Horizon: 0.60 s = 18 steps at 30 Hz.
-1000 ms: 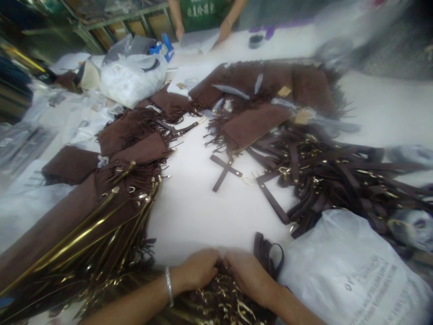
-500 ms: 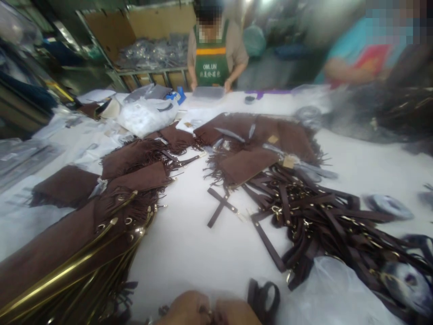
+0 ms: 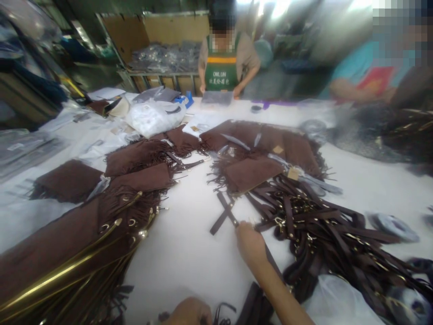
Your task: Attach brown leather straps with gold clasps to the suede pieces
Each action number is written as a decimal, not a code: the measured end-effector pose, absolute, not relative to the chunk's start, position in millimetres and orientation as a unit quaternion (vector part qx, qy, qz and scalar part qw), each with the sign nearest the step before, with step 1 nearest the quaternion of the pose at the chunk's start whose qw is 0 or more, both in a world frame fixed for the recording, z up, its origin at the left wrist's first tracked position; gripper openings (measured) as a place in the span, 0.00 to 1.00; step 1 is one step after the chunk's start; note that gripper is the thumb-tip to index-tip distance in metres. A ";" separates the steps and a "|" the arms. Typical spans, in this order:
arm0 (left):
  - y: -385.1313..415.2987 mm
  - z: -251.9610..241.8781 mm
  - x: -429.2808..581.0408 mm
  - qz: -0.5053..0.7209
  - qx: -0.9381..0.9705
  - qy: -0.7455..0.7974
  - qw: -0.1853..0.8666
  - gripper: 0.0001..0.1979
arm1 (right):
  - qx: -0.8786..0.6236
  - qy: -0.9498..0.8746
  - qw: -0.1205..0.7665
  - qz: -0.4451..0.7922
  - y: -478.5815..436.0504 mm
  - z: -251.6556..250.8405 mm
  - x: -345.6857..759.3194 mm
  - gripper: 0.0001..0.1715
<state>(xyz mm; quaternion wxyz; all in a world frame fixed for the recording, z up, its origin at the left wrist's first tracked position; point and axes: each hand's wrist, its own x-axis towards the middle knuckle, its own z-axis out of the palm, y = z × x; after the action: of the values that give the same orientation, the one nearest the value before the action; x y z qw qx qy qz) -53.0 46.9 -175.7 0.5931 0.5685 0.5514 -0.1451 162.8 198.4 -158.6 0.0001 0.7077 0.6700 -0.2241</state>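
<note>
My right hand (image 3: 252,246) reaches forward over the white table, fingers bent down at the metal-clasp end of a short dark brown strap (image 3: 221,219) lying crossed over another. The fingertips partly hide that end and seem closed on it. At the bottom edge my left hand (image 3: 191,311) is curled and partly cut off. Dark strands show beside it, but what it holds is hidden. Right of my right hand lies a tangled heap of brown straps (image 3: 324,225) with gold clasps. A brown fringed pouch (image 3: 252,172) lies just beyond the crossed strap.
Brown fringed pouches (image 3: 145,178) with gold zips (image 3: 77,266) spread along the left. More brown fringed pieces (image 3: 257,135) lie farther back, near a white plastic bag (image 3: 152,117). Clear plastic (image 3: 341,298) sits at front right. A co-worker in a green apron (image 3: 221,67) stands opposite; another person is at right.
My right hand has left my left hand at the bottom edge and moved forward to the crossed strap. My left hand stays low. The view has shifted slightly.
</note>
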 end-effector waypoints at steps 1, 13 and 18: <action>46.9 -174.9 -52.5 -0.138 0.565 0.555 0.596 0.09 | 0.712 0.661 -0.001 -0.239 190.5 -160.4 166.4 0.13; 44.3 -165.3 -51.5 -0.051 0.557 0.574 0.598 0.11 | 0.605 0.629 -0.095 -0.479 98.0 -164.8 116.1 0.18; 45.9 -166.4 -53.2 -0.031 0.537 0.575 0.616 0.09 | 0.509 0.781 -0.111 -0.343 125.2 -148.9 132.3 0.27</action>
<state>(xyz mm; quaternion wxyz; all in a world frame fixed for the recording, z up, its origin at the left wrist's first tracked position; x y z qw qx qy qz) -53.2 45.9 -166.4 0.6165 0.5366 0.5754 -0.0307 132.3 125.2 -148.9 -0.1107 0.5094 0.7812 -0.3434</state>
